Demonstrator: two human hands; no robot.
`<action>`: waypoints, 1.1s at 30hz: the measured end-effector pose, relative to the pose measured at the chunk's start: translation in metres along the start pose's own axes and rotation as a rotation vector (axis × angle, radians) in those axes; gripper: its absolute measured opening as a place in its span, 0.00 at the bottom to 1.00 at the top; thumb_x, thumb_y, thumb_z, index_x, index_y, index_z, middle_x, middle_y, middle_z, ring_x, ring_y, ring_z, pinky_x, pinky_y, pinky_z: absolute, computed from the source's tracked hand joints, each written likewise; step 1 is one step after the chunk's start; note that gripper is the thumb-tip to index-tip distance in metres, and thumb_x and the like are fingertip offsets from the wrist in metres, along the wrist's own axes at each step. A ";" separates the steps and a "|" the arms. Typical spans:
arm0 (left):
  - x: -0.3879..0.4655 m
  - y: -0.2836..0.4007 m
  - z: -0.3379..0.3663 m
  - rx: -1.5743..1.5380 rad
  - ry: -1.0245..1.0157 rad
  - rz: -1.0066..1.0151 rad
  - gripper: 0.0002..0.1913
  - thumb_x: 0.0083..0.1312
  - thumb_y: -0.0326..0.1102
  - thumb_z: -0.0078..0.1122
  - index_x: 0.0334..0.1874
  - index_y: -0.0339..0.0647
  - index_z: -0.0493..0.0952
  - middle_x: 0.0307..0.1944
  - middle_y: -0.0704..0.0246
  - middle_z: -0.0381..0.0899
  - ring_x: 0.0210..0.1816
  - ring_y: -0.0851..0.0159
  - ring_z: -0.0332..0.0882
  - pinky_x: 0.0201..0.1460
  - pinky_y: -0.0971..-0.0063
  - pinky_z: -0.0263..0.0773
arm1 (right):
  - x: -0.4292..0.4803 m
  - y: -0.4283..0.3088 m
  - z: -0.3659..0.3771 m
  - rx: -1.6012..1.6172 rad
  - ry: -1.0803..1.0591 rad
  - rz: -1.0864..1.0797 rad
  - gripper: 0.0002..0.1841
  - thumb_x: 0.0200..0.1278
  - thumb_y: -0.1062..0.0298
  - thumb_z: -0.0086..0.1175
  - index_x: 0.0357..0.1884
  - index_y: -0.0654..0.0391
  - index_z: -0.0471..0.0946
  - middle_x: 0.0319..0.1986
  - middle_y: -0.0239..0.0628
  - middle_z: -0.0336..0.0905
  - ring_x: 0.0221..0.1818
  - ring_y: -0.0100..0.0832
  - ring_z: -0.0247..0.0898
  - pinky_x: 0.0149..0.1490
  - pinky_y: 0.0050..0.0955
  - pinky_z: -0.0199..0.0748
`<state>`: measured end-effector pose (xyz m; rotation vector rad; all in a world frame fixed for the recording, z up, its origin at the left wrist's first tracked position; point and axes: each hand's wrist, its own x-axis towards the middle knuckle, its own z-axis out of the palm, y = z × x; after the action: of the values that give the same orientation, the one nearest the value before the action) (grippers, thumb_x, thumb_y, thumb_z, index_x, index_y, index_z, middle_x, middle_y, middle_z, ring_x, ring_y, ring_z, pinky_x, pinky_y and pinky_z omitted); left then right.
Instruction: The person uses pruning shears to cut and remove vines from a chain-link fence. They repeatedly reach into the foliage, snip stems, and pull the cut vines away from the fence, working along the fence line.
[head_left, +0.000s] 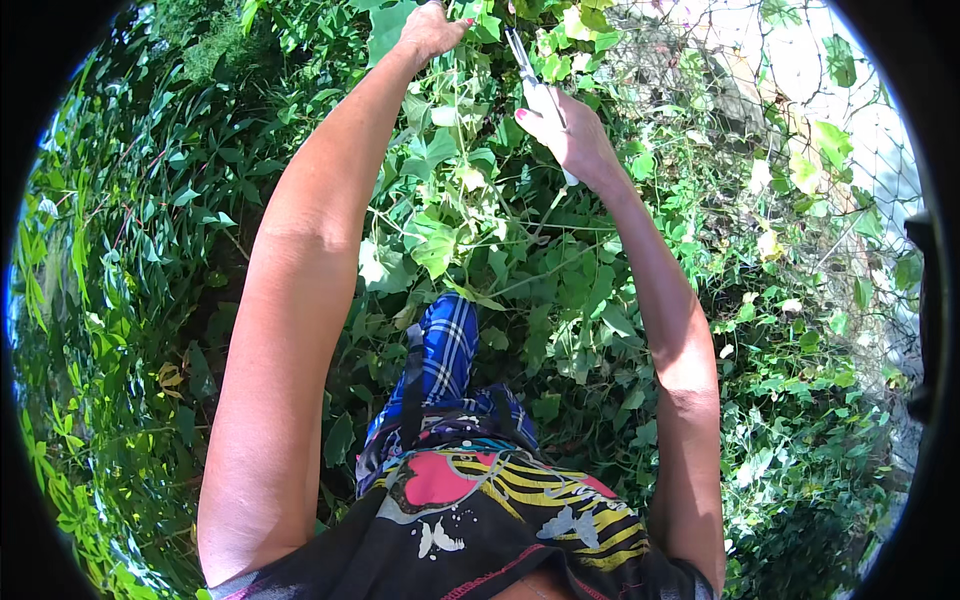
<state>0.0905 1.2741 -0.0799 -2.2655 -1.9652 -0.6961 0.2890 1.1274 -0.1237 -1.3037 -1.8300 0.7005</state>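
Observation:
My left hand (433, 31) reaches to the top of the view among leafy vines, its fingers bent beside a broad green leaf (388, 31); whether it grips a stem cannot be told. Lower and to the right, my right hand (574, 135) is closed around a pair of scissors (523, 60) with pale handles. Their metal blades point up and slightly left, towards the foliage, and look slightly apart. Between my forearms hang tangled climbing vines (457, 180) with lobed green leaves, some pale or yellowish.
Dense long-leaved plants (150, 165) fill the left side. At the right, wire netting (795, 97) with creepers on it stands before a bright, pale surface. Thick foliage surrounds my legs in blue plaid trousers (450, 345).

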 end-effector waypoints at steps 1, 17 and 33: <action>-0.007 0.003 0.002 0.005 0.079 0.029 0.21 0.58 0.53 0.55 0.36 0.37 0.77 0.33 0.56 0.79 0.35 0.52 0.77 0.36 0.60 0.72 | 0.000 0.002 0.001 0.014 0.006 -0.011 0.23 0.54 0.50 0.57 0.40 0.63 0.72 0.25 0.39 0.73 0.28 0.31 0.67 0.38 0.29 0.64; -0.055 -0.098 0.044 -0.174 -0.373 -0.127 0.23 0.58 0.46 0.58 0.49 0.35 0.74 0.45 0.52 0.77 0.47 0.53 0.76 0.51 0.67 0.71 | 0.005 0.000 0.060 0.127 -0.124 -0.034 0.21 0.57 0.55 0.55 0.47 0.59 0.71 0.26 0.37 0.73 0.27 0.26 0.64 0.34 0.24 0.64; 0.024 -0.126 -0.015 -0.399 0.351 0.191 0.10 0.58 0.35 0.56 0.37 0.36 0.77 0.32 0.59 0.78 0.32 0.57 0.77 0.40 0.68 0.71 | 0.089 -0.044 0.096 0.047 -0.155 0.009 0.21 0.57 0.58 0.55 0.47 0.62 0.71 0.31 0.40 0.75 0.34 0.30 0.69 0.43 0.28 0.66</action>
<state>-0.0314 1.3145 -0.0881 -2.2798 -1.5334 -1.4519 0.1701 1.1974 -0.1181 -1.2577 -1.9191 0.8651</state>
